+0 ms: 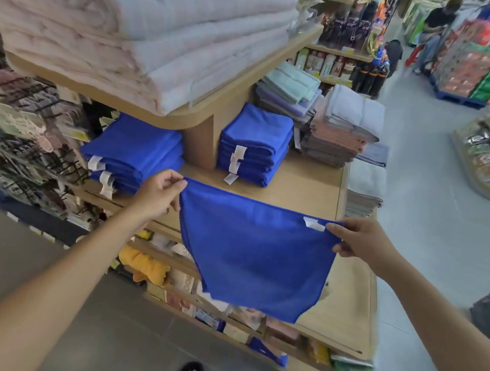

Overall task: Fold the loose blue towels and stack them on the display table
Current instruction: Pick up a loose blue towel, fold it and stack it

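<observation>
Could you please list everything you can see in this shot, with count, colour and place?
held towel: one, blue, hanging in the air over the display table
display table: one, light wood, centre
folded towel stacks: two, blue, back of the table
pastel towel stacks: several, grey, pink, mint, far right of the table
bedding: one pile, pink and white, upper shelf
left hand: pinching the towel's left corner
right hand: pinching the right corner

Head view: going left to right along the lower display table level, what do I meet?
Left stack of folded blue towels → left hand pinching a corner → held blue towel → right hand pinching the other corner. Farther back, the right blue stack, then the pink and grey pile.
</observation>
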A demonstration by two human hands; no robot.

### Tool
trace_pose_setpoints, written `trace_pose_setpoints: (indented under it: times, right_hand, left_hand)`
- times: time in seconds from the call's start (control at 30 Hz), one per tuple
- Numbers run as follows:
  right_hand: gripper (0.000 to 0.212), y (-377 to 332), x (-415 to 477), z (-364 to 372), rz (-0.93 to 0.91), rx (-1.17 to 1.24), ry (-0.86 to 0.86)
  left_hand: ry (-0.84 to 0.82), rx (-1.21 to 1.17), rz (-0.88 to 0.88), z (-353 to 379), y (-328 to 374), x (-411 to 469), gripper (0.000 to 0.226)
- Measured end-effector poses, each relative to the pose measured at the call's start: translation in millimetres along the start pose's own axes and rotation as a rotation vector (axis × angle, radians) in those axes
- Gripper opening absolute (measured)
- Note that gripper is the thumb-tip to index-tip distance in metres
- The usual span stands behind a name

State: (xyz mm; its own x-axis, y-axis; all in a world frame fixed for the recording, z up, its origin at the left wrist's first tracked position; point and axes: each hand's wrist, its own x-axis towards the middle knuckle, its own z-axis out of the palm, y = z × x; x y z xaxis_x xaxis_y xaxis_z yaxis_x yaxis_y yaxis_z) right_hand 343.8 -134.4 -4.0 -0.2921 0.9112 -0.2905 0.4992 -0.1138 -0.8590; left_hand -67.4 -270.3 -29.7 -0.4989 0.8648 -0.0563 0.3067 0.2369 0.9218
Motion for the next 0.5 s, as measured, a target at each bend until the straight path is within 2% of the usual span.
trace_pose_setpoints:
  times: [0.17,0.3,0.43,0.5]
  right_hand:
    - [0.015,-21,54,10,0.015,0.049,0.091]
    - [0.022,-31,104,18,0.027,-0.037,0.192]
    - [0.021,-24,141,32,0.090,-0.259,0.210]
    - [0.032,-16,148,43,0.116,-0.323,0.227]
  left_hand:
    - [0.079,-0.102,-0.057,20,11,65,0.014]
    - [0.101,-0.174,-0.105,36,20,111,0.012]
    - [0.031,-0.147,-0.118,55,14,133,0.004]
    - [-0.020,-0.058,-0.111,60,5,132,0.020]
